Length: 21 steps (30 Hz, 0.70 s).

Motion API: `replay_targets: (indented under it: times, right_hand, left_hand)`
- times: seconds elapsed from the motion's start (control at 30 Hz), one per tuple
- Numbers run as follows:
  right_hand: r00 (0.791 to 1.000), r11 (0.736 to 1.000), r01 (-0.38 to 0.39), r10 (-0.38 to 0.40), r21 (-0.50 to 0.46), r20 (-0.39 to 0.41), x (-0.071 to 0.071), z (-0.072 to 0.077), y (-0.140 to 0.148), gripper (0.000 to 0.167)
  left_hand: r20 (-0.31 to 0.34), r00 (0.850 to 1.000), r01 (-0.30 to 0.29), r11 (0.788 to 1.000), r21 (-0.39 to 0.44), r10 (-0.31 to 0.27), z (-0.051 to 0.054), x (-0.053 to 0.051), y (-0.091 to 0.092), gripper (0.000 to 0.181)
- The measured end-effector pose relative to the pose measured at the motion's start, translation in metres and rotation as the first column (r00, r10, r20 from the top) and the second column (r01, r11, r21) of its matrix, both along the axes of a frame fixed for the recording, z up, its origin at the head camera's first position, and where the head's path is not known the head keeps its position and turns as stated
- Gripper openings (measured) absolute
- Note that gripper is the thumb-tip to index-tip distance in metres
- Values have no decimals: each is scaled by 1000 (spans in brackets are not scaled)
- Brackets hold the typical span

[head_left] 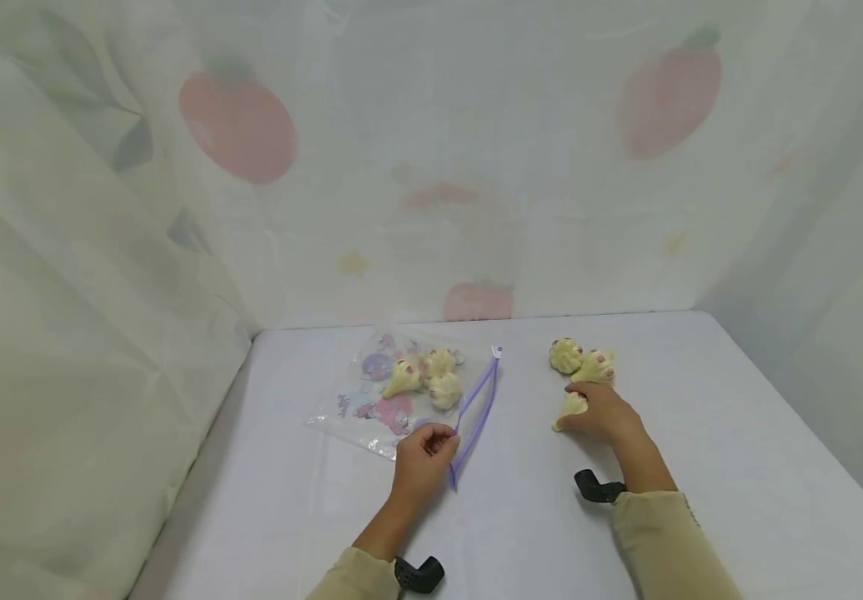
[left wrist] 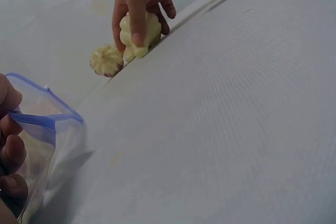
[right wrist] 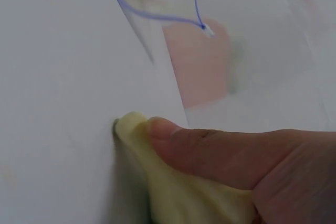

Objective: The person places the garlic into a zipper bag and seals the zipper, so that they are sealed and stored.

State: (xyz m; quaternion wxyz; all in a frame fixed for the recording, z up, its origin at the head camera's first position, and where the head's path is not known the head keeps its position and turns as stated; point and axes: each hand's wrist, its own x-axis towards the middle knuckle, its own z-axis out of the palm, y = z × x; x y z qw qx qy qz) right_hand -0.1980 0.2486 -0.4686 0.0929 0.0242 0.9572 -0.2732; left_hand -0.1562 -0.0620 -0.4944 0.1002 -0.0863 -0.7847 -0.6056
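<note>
A clear zip bag [head_left: 362, 417] with cartoon prints and a purple zip edge lies on the table. Several pale yellow, tapered pieces with pinkish spots [head_left: 444, 390] are inside it. My left hand [head_left: 422, 471] pinches the bag's zip edge, and the bag mouth [left wrist: 37, 114] gapes a little in the left wrist view. On the right, my right hand [head_left: 611, 417] grips another pale yellow tapered piece [head_left: 572, 408], thumb along its narrow end [right wrist: 134, 127]. Just beyond that hand sit two similar pieces, a rounded one [head_left: 566, 356] and a tapered one [head_left: 596, 367].
The white table [head_left: 311, 508] ends at a back edge against a pale curtain [head_left: 431, 167] with red fruit prints. More curtain hangs along the left and right sides. A black device [head_left: 419, 575] is worn on each wrist.
</note>
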Motion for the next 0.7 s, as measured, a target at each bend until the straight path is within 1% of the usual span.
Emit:
replay_targets:
  times: [0.1, 0.2, 0.23, 0.37, 0.5, 0.6, 0.7]
  right_hand:
    - [1000, 998, -19, 19, -57, -16, -6, -6, -12, 68]
    - [999, 993, -24, 20, -118, -31, -12, -15, -21, 63]
    - [999, 990, -24, 18, -142, -42, -14, -18, -23, 62]
    - [996, 979, -28, 10, -200, -88, -18, -26, -34, 59]
    - [995, 967, -10, -15, -256, -99, -17, -33, -42, 59]
    - [994, 958, 4, -34, -287, -99, -15, -35, -43, 59]
    - [994, 948, -4, -32, -317, -106, -14, -35, -42, 57]
  left_hand:
    - [8, 1000, 1, 1000, 2, -1, -13, -6, -1, 5]
    - [9, 1000, 11, 1000, 12, -12, -29, -12, -3, 5]
    - [2, 1000, 17, 1000, 21, -17, -31, -13, -3, 6]
    - [-25, 999, 24, 1000, 17, -23, -32, -13, -4, 5]
    - [-37, 999, 17, 1000, 1, -17, -32, -12, -4, 4]
    - [-31, 999, 16, 1000, 4, -16, -31, -11, -4, 5]
    - [-13, 1000, 4, 1000, 5, -4, -30, -12, -3, 6]
